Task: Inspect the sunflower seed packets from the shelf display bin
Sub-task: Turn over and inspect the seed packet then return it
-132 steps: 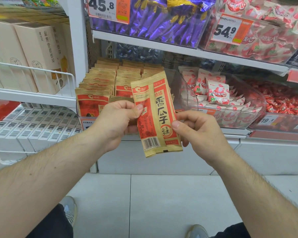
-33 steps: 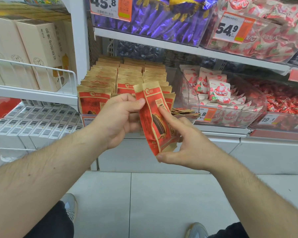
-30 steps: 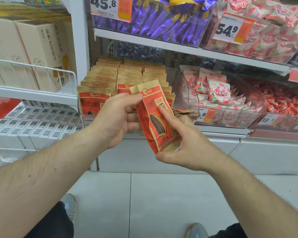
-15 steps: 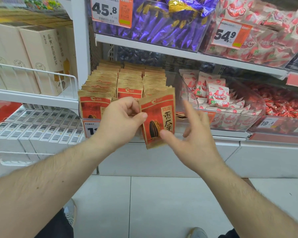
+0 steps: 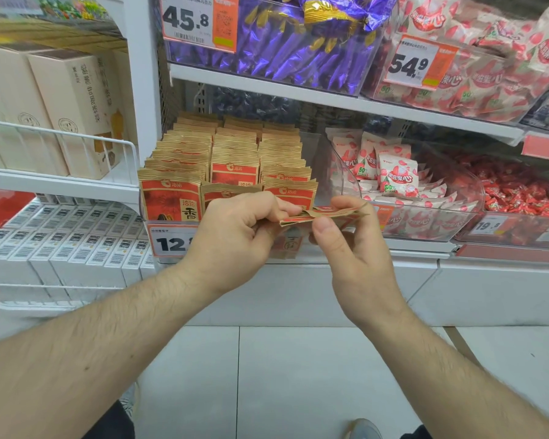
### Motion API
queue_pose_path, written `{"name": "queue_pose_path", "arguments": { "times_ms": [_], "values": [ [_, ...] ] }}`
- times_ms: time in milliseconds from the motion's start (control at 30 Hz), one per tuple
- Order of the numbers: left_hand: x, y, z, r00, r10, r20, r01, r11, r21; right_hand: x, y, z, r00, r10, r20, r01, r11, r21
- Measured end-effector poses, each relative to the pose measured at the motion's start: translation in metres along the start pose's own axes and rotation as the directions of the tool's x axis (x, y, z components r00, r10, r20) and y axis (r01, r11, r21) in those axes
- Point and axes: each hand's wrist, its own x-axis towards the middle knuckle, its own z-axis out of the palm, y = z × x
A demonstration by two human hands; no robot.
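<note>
The display bin on the shelf stood packed with upright sunflower seed packets. Just before it, the left hand and right hand each pinched one packet, tilted almost flat, grips clamped on its edges.
</note>
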Motion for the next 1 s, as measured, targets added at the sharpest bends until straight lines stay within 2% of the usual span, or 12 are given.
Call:
{"name": "queue_pose_path", "arguments": {
  "times_ms": [300, 400, 500, 633, 800, 1000],
  "values": [
    [-0.001, -0.002, 0.000, 1.000, 0.012, -0.009, -0.012, 1.000, 0.009, 0.001, -0.004, -0.004, 0.999, -0.047, -0.003, 0.047, 0.999, -0.022],
    [-0.001, -0.002, -0.001, 1.000, -0.024, 0.001, 0.024, 1.000, -0.020, 0.002, -0.006, -0.005, 0.999, -0.048, 0.003, 0.048, 0.999, -0.003],
    [0.000, -0.001, -0.002, 0.997, -0.083, 0.000, 0.083, 0.996, -0.028, 0.003, -0.006, -0.006, 1.000, -0.017, 0.005, 0.017, 1.000, 0.008],
    [0.001, 0.004, -0.005, 0.992, -0.125, -0.032, 0.125, 0.992, 0.000, 0.006, -0.002, -0.006, 1.000, 0.026, 0.008, -0.025, 0.997, -0.072],
    [0.002, 0.004, -0.007, 0.978, -0.211, 0.002, 0.211, 0.977, -0.013, 0.009, 0.000, -0.006, 0.999, 0.045, 0.014, -0.042, 0.986, -0.162],
    [0.005, 0.003, -0.013, 0.959, -0.278, 0.050, 0.280, 0.960, -0.022, 0.012, -0.003, -0.001, 0.980, 0.198, -0.019, -0.199, 0.979, -0.039]
  ]
}}
